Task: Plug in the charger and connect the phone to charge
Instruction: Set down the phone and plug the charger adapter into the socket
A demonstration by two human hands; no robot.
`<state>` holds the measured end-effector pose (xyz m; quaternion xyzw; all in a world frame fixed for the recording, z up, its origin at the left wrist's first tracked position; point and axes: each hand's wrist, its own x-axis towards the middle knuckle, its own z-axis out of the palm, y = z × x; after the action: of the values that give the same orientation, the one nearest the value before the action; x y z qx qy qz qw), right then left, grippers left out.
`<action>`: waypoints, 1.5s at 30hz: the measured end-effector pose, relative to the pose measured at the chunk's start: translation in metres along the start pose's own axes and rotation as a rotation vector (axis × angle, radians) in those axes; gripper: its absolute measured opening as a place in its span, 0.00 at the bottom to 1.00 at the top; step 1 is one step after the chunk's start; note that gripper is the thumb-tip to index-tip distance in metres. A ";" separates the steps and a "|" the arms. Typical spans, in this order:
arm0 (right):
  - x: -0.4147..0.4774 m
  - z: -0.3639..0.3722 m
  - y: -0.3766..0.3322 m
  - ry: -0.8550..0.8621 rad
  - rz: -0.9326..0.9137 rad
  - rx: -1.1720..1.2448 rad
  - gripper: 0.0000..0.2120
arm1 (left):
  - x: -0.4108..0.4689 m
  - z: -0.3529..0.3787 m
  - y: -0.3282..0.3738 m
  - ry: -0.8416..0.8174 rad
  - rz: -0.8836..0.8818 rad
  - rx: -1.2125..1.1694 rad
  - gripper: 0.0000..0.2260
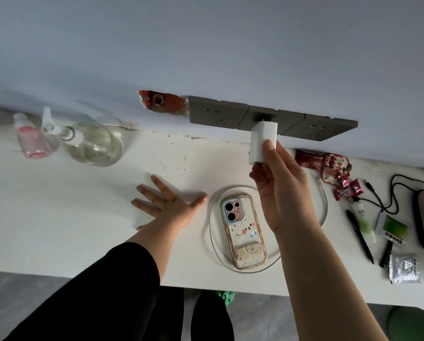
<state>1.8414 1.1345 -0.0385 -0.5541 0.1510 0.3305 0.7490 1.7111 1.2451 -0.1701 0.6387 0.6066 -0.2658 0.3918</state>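
My right hand [279,185] grips a white charger block [261,139] from below, with its metal prongs at the middle grey wall socket [267,116]; the prongs still show between block and socket. A phone [243,231] in a clear cartoon case lies face down on the white table [83,205]. A white cable [325,198] loops around the phone, and neither end shows. My left hand [166,204] rests flat on the table with fingers spread, left of the phone.
A row of three grey sockets runs along the wall, with a broken red patch [161,102] to its left. Two clear bottles [90,143] lie at the left. Snack wrappers [334,171], pens [359,237], a black cord and a grey case crowd the right side.
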 end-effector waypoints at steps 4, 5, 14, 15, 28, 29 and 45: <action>0.002 0.002 0.001 0.008 0.004 -0.005 0.15 | -0.001 0.000 0.000 0.011 0.008 -0.001 0.64; 0.002 0.001 0.001 0.009 0.005 -0.003 0.14 | -0.001 0.000 0.000 0.015 0.004 0.004 0.64; 0.005 0.009 -0.005 0.074 0.019 -0.009 0.05 | -0.003 -0.001 0.002 0.015 0.000 -0.003 0.63; 0.005 0.009 -0.006 0.084 0.025 -0.010 0.06 | -0.003 -0.001 0.002 0.017 0.000 -0.004 0.62; 0.003 0.012 -0.024 0.124 0.097 -0.039 0.02 | -0.005 -0.001 0.002 0.007 -0.007 0.025 0.65; 0.004 0.010 -0.024 0.110 0.098 -0.040 0.00 | -0.005 -0.001 0.002 0.005 -0.003 0.024 0.65; 0.038 -0.120 0.050 0.382 0.019 -1.168 0.18 | -0.005 0.001 0.000 0.040 0.047 0.050 0.63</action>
<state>1.8534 1.0435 -0.1381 -0.9211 0.0813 0.2599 0.2784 1.7110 1.2412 -0.1670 0.6673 0.5923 -0.2590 0.3698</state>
